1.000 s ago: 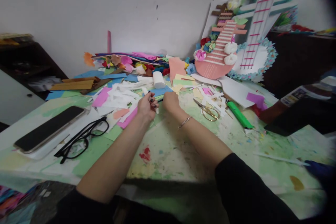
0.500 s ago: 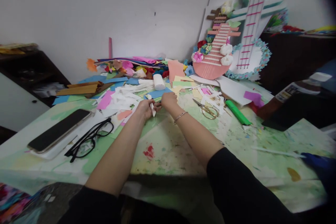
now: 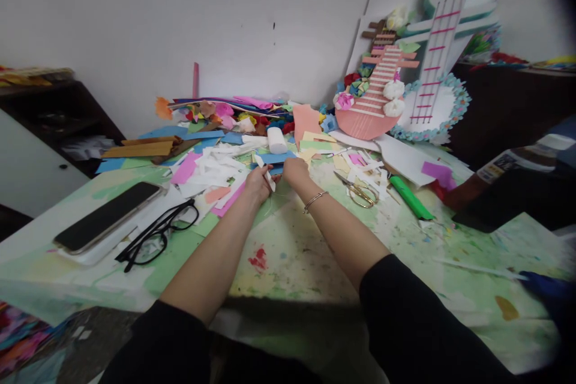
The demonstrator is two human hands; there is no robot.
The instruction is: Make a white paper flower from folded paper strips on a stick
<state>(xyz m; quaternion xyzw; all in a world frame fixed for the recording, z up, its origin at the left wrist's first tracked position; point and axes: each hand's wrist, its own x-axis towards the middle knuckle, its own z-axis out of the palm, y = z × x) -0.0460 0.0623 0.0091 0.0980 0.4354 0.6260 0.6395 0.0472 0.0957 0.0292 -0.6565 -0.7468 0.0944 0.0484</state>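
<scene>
In the head view, the left hand (image 3: 258, 185) has its fingers pinched around a narrow white strip (image 3: 266, 174), which slants upward above the table (image 3: 306, 270), just in front of some blue paper (image 3: 275, 158) and a white roll (image 3: 276, 140). Close beside it on the right, the right hand (image 3: 296, 173) is curled with its knuckles up, its fingertips hidden, so I cannot tell whether they grip anything; gold-handled scissors (image 3: 362, 194) lie farther right.

Slim white piece (image 3: 270, 180), tilted, in left fingers (image 3: 276, 178)
</scene>
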